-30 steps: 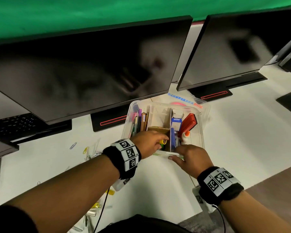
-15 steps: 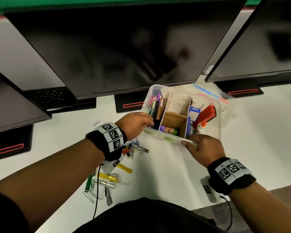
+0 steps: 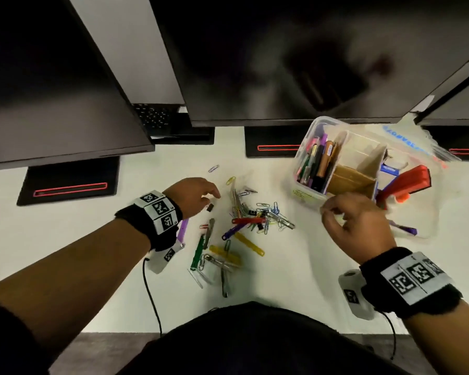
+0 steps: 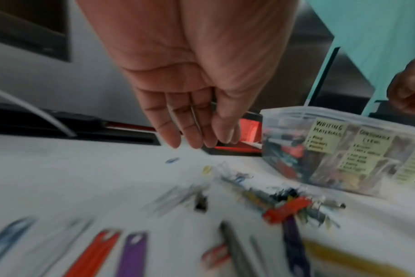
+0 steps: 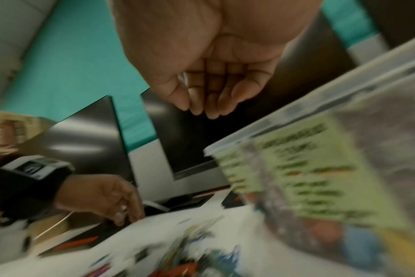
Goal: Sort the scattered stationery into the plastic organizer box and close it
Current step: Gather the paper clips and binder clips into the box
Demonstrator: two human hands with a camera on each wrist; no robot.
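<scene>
White desk (image 3: 65, 239) under dark monitors (image 3: 282, 58): scattered clips (image 3: 244, 220) lie mid-desk, just right of the empty, loose-fingered left hand (image 3: 194, 196). Right hand (image 3: 358, 226), loosely curled and empty, hovers near the open organizer box (image 3: 303, 169) at far right.

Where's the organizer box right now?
In the head view, the box sits on the desk's far right, below the middle monitor, beyond the right hand, right of the clip pile.

yellow note (image 4: 324, 137) on organizer box (image 4: 284, 120) reads "WRITING MATERIALS", other notes + lid print too blurred
</scene>
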